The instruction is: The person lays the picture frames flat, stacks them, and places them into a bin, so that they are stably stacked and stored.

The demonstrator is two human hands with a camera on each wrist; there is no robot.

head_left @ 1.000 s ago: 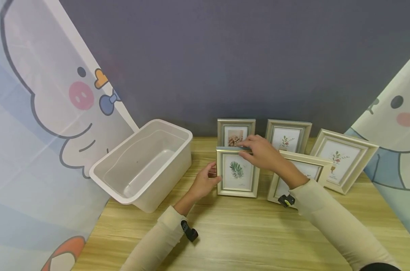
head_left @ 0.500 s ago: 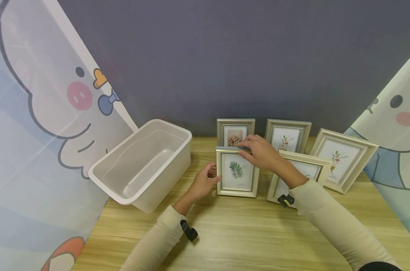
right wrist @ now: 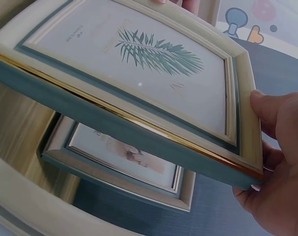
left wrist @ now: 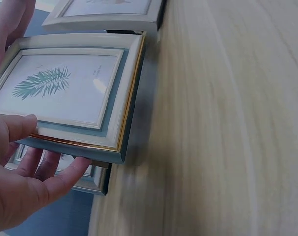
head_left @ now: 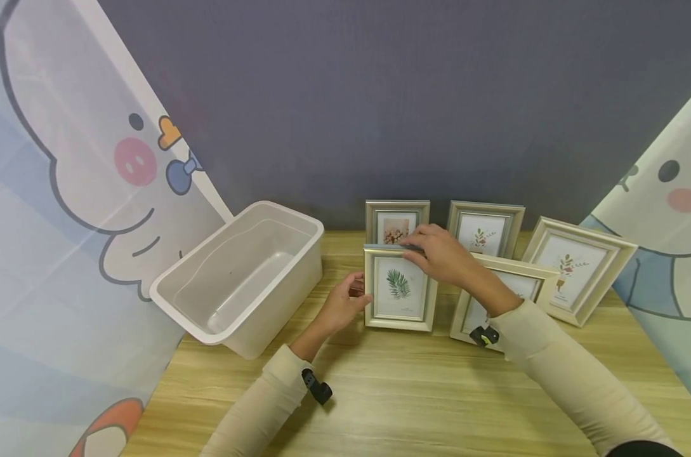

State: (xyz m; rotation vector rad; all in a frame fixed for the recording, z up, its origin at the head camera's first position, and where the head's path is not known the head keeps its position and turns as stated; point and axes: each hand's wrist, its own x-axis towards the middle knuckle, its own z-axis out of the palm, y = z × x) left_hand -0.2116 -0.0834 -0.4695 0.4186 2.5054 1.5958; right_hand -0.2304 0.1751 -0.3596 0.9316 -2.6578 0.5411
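Right hand (head_left: pixel 441 256) and left hand (head_left: pixel 339 308) pinch the fern-print frame (head_left: pixel 400 295), apparently slightly higher than before.

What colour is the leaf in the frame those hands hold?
The leaf is green, showing largest and clearest in the right wrist view.

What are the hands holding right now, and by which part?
The frame with the green leaf print. In the head view, the left hand pinches its left edge; the right hand pinches its top edge, toward the right corner.

Bin (head_left: pixel 282 308) L of pic frames (head_left: pixel 400 289).
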